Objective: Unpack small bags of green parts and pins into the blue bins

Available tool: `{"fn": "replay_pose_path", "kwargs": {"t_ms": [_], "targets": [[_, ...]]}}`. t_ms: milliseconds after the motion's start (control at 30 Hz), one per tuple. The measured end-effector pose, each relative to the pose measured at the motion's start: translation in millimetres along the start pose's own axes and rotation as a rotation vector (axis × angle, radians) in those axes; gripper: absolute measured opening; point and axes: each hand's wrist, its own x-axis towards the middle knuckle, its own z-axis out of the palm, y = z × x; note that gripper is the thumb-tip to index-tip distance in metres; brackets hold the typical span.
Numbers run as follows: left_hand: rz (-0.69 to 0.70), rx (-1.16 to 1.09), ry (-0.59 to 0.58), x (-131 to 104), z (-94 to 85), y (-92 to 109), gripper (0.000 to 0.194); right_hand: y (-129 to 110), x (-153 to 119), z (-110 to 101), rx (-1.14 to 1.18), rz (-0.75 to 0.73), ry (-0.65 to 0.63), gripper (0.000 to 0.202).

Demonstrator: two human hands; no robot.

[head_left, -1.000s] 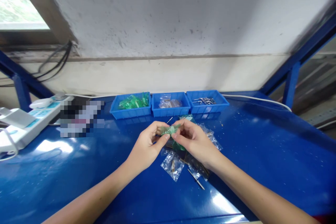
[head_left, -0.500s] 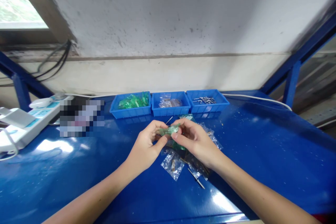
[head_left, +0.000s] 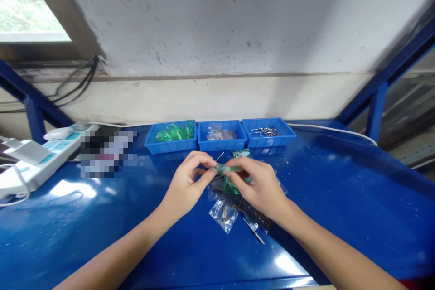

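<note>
Over the middle of the blue table, my left hand and my right hand both pinch a small green plastic bag, one at each end, held level just above the table. Under and between the hands lies a heap of small clear bags with little metal parts in them, plus more green bags. A thin metal pin lies on the table near my right wrist.
Three blue trays stand in a row at the back: the left tray holds green bags, the middle tray clear bags, the right tray metal pins. A white power strip lies at far left. A white cable runs along the back right.
Both hands have lifted the green bag slightly and pulled it out flatter between them. The view has shifted a little to the left.
</note>
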Motion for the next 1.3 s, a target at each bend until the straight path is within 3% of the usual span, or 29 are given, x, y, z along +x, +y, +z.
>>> {"fn": "replay_pose_path", "kwargs": {"t_ms": [100,200,333,433,533,667,833,1000,1133,1200,1300], "targets": [[-0.23,-0.285,0.061,0,4.2,1,0.023,4,-2,2,-0.064,-0.052,0.101,0.011],[-0.386,-0.552,0.028,-2,8.0,5,0.023,6,-4,4,-0.084,-0.088,0.135,0.023],[-0.347,-0.554,-0.036,-2,7.6,6,0.022,6,-5,7,-0.015,-0.101,0.091,0.042],[-0.322,-0.438,0.013,-1,5.5,4,0.024,2,-5,6,0.12,-0.028,0.038,0.046],[-0.307,-0.405,0.046,0,5.0,4,0.024,0,-4,2,0.324,0.034,0.027,0.041],[-0.292,-0.421,-0.004,-3,6.4,6,0.023,-1,-3,1,0.553,0.074,-0.051,0.026],[-0.281,-0.355,-0.004,-3,6.8,5,0.023,2,-3,13,0.439,0.193,0.012,0.015],[-0.088,-0.024,-0.024,-5,4.0,0,0.017,3,-2,17,0.495,0.303,0.027,0.041],[0.23,0.379,0.016,-9,0.4,-4,0.013,1,0,10,0.312,0.212,0.046,0.013],[0.401,0.522,0.021,-9,-1.0,-4,0.014,1,1,6,0.187,0.179,0.112,0.014],[0.57,0.633,0.061,-8,-2.2,-2,0.018,3,3,6,0.301,0.353,0.155,0.019]]}}
